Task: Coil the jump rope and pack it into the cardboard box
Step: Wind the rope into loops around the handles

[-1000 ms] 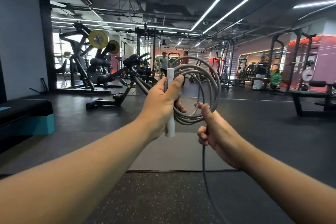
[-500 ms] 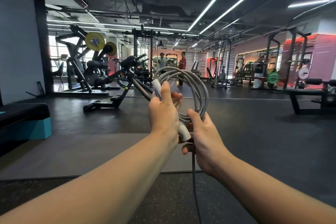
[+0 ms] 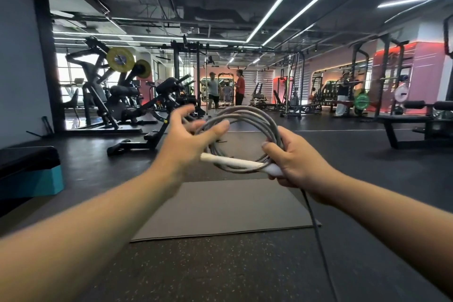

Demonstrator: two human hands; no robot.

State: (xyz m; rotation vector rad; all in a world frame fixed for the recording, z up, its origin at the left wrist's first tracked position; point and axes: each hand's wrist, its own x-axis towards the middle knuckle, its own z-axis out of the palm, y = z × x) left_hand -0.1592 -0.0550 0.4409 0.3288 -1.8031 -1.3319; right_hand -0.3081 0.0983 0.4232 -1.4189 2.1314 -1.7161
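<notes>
The grey jump rope [image 3: 255, 117] is gathered into several loops in front of me at chest height. Its white handle [image 3: 235, 162] lies across the bottom of the coil. My right hand [image 3: 291, 162] grips the coil and the handle's right end together. A loose tail of the rope [image 3: 316, 233] hangs from that hand down to the floor. My left hand [image 3: 186, 140] is at the coil's left side with spread, relaxed fingers and its thumb against the loops; it is blurred. No cardboard box is in view.
A grey exercise mat [image 3: 220, 208] lies on the dark rubber floor below my hands. A black and teal step box [image 3: 29, 171] stands at the left. Weight machines [image 3: 117, 95] and racks [image 3: 387, 86] fill the back, where people [image 3: 214, 92] stand.
The coil and handle passed from my left hand into my right hand and tipped from upright to nearly flat. My left hand let go and spread its fingers.
</notes>
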